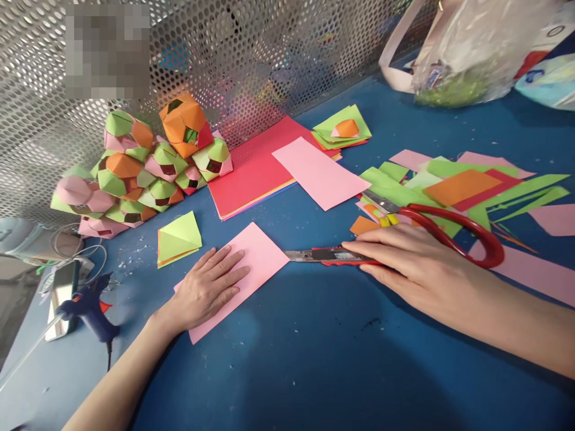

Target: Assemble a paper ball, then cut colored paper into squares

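Note:
My left hand [209, 284] lies flat on a pink paper sheet [256, 251], its fingers stretched out and slightly spread. On the right, my right hand [413, 257] has its fingers around the rear of a red utility knife [332, 256]. The knife lies low over the table, with its blade end at the sheet's right corner. Just beyond that hand are scissors [487, 242] with red handles, partly hidden by its fingers. A folded green paper square [179, 238] with orange beneath sits beyond my left hand.
Folded paper balls [168, 160] are piled by the perforated metal panel [269, 54]. Nearby are a red-topped paper stack [256, 161], a pink strip [318, 173] and green squares [359, 120]. Paper scraps [467, 185] spread at right; a blue glue gun [92, 311] lies left; a plastic bag [476, 54] stands behind.

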Demonstrator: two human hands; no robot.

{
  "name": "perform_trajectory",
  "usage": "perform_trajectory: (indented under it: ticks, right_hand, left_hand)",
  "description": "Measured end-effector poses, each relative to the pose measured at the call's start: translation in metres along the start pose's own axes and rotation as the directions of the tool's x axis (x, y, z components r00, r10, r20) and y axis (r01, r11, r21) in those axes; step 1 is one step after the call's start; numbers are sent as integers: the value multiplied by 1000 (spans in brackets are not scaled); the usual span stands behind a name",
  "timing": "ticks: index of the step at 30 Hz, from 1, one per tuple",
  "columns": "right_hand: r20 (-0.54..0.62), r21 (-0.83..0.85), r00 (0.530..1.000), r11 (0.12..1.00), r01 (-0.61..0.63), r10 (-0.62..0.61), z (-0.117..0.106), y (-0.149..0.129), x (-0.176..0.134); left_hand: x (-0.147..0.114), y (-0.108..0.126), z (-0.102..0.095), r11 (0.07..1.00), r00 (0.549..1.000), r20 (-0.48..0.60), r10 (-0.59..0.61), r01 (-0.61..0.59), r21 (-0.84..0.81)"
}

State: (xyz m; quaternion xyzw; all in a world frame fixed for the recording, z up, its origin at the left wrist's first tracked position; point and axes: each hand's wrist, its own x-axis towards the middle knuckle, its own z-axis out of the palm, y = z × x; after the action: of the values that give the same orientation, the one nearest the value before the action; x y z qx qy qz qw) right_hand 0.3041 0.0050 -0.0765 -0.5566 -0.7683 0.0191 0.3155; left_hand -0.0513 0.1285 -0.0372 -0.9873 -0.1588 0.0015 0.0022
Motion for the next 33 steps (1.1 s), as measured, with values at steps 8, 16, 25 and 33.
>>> perform_trajectory:
  ticks: [8,16,25,33]
  right_hand:
    - [23,3,999,999,39,-39,-2,-1,1]
    - [29,-18,999,999,39,-38,-1,-1,-1]
    - [29,-15,999,999,30,-30,-1,-4,-3]
    - [21,-14,1000,1000,22,-22,-2,-8,-2]
  left_hand:
    - [1,0,-1,1000,1000,2,-1,1,-4]
    - [1,0,0,999,1000,-16,-13,12,-46]
    - [1,0,0,999,1000,-13,-10,9,-44]
    - [1,1,-1,999,1000,-15,-16,16,-51]
